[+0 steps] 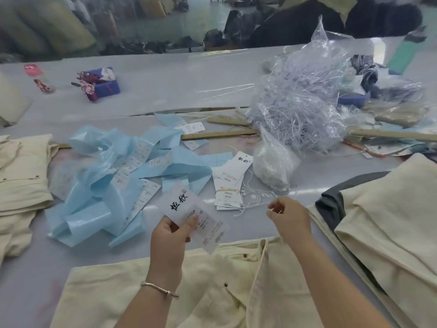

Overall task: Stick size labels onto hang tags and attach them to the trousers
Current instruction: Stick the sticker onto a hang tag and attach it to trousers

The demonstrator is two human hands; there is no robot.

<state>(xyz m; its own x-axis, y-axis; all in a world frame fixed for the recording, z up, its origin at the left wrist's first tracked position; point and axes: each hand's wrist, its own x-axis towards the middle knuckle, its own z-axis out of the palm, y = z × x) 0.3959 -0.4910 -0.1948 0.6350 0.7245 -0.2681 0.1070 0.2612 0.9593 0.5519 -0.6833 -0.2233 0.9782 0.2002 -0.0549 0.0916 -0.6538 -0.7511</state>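
My left hand [170,235] grips white hang tags [189,209] fanned out above the table; one bears black brush lettering, another a size label reading XS. My right hand [289,217] is to their right, its fingers curled and pinching a thin white string [279,211]. Cream trousers [189,292] lie flat beneath both forearms at the near edge, waistband and drawstring toward the right. More hang tags [230,183] with loose strings lie in a stack just beyond my right hand.
Blue label backing strips [118,185] with size stickers cover the left middle. A clear bag of plastic string fasteners [300,107] stands at the back right. Folded cream trousers are stacked at left [21,176] and right [387,223]. Wooden rulers [217,134] lie across the table.
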